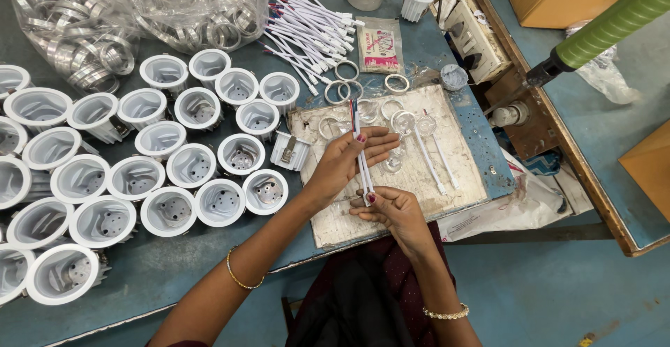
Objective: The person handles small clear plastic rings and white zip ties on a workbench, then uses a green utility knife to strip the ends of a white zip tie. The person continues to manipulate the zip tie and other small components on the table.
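Observation:
My left hand and my right hand both grip a thin white wire with red and blue ends, held upright over a worn white board. The left hand pinches its middle, the right hand its lower end. On the board lie clear round lenses and two more white wires. A small white lamp housing lies on its side just left of my left hand.
Many white round lamp housings cover the blue table at left. Bags of metal rings sit at the back left. A pile of white wires, loose rings, a packet and a green hose lie beyond.

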